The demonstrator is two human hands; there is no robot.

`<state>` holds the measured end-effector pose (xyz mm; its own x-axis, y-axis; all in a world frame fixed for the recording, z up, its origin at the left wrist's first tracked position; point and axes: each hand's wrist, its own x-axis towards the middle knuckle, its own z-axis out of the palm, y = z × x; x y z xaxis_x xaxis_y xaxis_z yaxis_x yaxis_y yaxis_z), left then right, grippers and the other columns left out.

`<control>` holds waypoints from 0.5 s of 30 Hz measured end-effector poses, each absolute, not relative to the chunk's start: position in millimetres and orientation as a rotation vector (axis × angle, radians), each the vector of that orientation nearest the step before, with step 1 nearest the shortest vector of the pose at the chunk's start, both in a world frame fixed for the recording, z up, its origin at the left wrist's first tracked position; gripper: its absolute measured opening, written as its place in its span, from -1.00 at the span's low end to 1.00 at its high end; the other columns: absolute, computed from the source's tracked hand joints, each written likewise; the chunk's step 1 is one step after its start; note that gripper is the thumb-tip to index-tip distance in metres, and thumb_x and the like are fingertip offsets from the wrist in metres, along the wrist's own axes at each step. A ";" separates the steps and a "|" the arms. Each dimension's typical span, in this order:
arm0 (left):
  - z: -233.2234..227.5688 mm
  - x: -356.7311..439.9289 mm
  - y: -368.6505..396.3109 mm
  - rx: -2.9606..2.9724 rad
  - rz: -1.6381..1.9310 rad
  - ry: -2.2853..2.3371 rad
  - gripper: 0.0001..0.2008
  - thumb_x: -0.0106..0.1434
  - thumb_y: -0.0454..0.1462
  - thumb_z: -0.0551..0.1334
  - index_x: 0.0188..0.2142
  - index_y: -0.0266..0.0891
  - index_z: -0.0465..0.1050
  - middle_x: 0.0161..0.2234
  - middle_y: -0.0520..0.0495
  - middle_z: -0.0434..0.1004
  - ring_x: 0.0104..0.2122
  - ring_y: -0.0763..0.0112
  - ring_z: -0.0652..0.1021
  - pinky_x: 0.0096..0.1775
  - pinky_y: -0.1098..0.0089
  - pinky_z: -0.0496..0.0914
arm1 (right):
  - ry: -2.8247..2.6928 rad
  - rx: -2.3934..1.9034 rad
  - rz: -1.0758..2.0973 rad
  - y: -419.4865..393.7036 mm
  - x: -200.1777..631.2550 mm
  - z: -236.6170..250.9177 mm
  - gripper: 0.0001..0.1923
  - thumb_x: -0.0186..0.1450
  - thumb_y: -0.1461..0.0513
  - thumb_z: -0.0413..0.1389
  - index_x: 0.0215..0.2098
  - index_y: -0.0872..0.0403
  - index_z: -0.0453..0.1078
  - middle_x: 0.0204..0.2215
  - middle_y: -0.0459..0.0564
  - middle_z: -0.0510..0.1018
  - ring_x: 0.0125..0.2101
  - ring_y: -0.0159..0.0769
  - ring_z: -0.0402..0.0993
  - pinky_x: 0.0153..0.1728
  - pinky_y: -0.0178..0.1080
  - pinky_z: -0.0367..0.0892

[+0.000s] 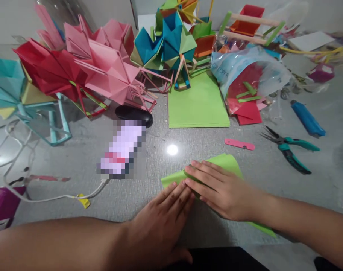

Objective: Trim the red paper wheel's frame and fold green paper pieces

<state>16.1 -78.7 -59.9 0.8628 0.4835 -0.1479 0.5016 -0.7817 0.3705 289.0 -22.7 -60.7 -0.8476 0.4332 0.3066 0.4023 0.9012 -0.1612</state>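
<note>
Grey speckled table [75, 158], matte with one glare spot. Far edge: folded paper models [109, 71], sharp pleated cones on thin stick frames, pink, red, teal. Flat stack of green sheets [198, 101] mid-table. Teal-handled pliers [291, 148] at right. Green paper [225, 163], thin and creased, lies near edge under both hands: left hand [163, 222] and right hand [219, 190] flat, fingers extended, pressing it down, fingertips touching, gripping nothing.

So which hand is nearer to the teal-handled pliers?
Right. The right hand presses the green paper just left of the pliers; the left hand lies farther left, fingertips on the paper's edge.
</note>
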 end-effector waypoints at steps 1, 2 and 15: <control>-59.8 17.0 -79.5 2.638 -0.068 0.724 0.05 0.51 0.28 0.02 0.58 -0.58 -0.10 0.59 -0.54 -0.03 0.61 -0.13 -0.03 0.55 0.01 0.01 | -2.750 -0.630 0.170 -22.9 289.2 -63.4 -0.46 0.52 0.30 0.06 0.43 0.24 0.36 0.42 0.28 0.47 0.51 0.07 0.24 0.40 0.13 0.39; -59.9 17.8 -80.0 2.642 -0.069 0.720 0.05 0.51 0.29 0.02 0.58 -0.57 -0.09 0.60 -0.53 -0.04 0.62 -0.12 -0.04 0.55 0.03 -0.01 | -2.767 -0.644 0.191 -22.9 289.8 -65.8 -0.44 0.53 0.29 0.05 0.46 0.26 0.33 0.45 0.29 0.42 0.54 0.06 0.18 0.43 0.13 0.36; -55.7 16.6 -84.8 2.819 0.148 0.835 -0.03 0.47 0.24 0.17 0.48 -0.57 0.21 0.51 -0.56 0.24 0.56 -0.25 0.17 0.51 -0.07 0.12 | -2.850 -0.678 0.243 -21.1 294.0 -71.4 -0.23 0.57 0.15 0.06 0.64 0.20 -0.03 0.54 0.20 0.27 0.58 0.03 0.06 0.47 0.16 0.28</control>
